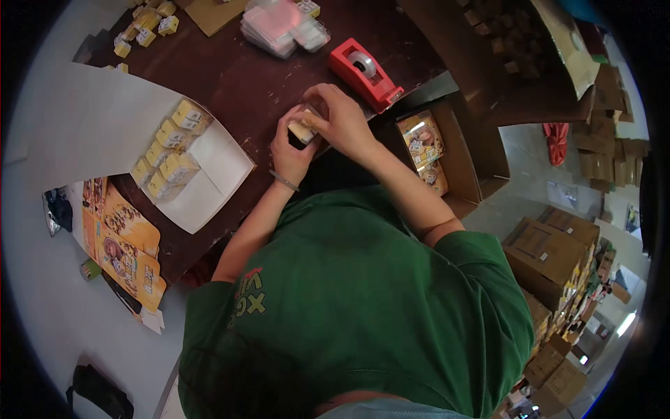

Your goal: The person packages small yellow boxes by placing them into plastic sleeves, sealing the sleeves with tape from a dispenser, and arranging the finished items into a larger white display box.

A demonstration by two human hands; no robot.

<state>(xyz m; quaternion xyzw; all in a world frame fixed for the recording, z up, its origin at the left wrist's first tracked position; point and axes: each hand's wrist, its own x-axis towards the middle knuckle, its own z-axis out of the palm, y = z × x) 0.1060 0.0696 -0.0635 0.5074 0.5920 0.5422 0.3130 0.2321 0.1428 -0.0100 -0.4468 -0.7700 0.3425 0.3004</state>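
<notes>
Near the edge of the dark red table, my left hand (pixel 292 155) is wrapped round a small box (pixel 301 133) with a pale yellow top and a dark side. My right hand (pixel 342 120) meets it from the right, its fingers bent over the box's top and pressed against it. Fingers of both hands cover part of the box. To the left stands an open white carton (pixel 216 157) with several small yellow-and-white boxes (pixel 178 167) in clear wrapping inside. A red tape dispenser (pixel 366 77) holding a roll of tape lies beyond my right hand.
Clear plastic cases (pixel 276 31) are stacked at the table's far side, near loose yellow boxes (pixel 145 24). Flattened printed cartons (pixel 125 251) lie at the left. On the right, an open cardboard box (pixel 464 150) holds printed packs (pixel 422 143); taped cartons (pixel 548 255) stand behind.
</notes>
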